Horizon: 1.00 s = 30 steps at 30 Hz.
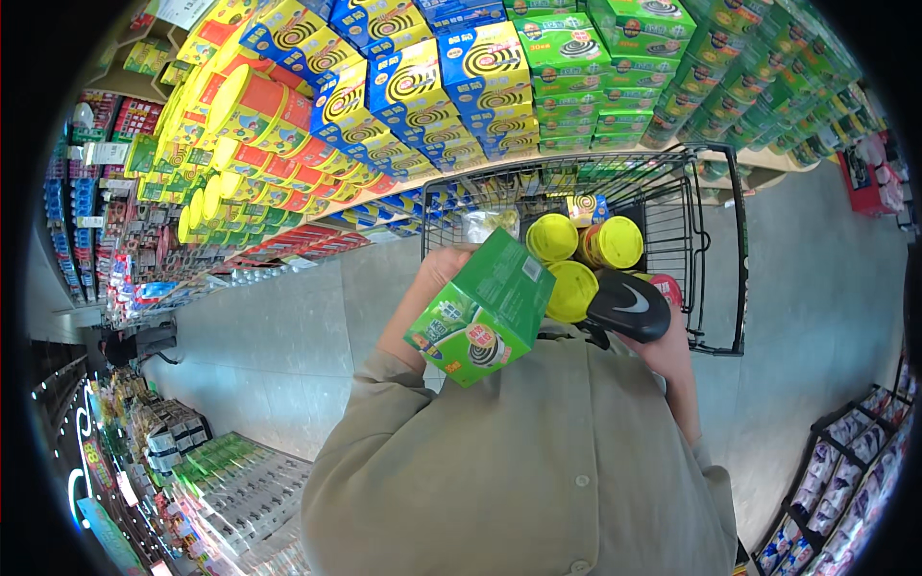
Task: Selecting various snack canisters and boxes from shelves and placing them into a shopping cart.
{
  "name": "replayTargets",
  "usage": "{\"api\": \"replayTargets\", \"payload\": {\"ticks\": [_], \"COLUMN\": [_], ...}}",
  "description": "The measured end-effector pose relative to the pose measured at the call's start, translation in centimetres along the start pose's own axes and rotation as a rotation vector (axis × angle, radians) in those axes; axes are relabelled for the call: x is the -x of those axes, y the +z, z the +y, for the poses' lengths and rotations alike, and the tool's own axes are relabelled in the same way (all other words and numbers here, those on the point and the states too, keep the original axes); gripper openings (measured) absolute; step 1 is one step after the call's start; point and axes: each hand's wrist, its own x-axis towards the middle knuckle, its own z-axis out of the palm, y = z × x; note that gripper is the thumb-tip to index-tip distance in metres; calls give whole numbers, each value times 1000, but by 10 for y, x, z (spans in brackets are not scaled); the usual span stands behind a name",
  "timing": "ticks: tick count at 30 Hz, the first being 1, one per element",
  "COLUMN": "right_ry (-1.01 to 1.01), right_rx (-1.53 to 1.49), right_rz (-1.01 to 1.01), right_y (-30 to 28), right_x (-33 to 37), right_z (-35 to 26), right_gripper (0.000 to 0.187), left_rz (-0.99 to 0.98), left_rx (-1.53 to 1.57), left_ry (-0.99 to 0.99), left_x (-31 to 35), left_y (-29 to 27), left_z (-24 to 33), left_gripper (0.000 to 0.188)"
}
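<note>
My left hand (449, 263) is closed around a green box (495, 298) with a spiral mosquito coil pictured on its end. The box is tilted in front of my chest, over the near left side of a black wire shopping cart (715, 250). Yellow-lidded tubs (552, 237) stand in the cart beside the box. At the cart's near side, my right hand (645, 351) is mostly covered by a black rounded thing (629, 307) with a white mark. Its fingers are hidden. Something round and pink (666, 288) shows just beyond.
Across the cart, a shelf holds stacked blue-and-yellow coil boxes (490, 77) and green coil boxes (567, 58). Red-and-yellow tubs (254, 106) are piled at the left. A clear plastic bag (490, 226) lies in the cart. Dark racks (845, 442) stand at the lower right.
</note>
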Motion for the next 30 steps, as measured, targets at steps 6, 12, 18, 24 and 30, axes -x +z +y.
{"api": "replayTargets", "payload": {"ticks": [6, 12, 18, 24, 30], "right_ry": [178, 232, 45, 128, 225], "right_rx": [-169, -178, 12, 135, 196], "right_rz": [-106, -96, 81, 252, 398], "right_y": [2, 8, 16, 21, 29], "right_x": [-9, -10, -4, 12, 28], "right_z": [-7, -5, 21, 54, 64], "right_gripper": [42, 39, 42, 42, 41], "left_rz": [121, -15, 161, 217, 397], "left_rx": [-13, -198, -165, -39, -96], "left_ry": [-142, -121, -89, 125, 226], "left_x": [-20, -34, -38, -47, -60], "left_y": [26, 15, 20, -18, -39], "left_z": [7, 2, 1, -4, 7], "left_gripper": [89, 86, 82, 53, 46]}}
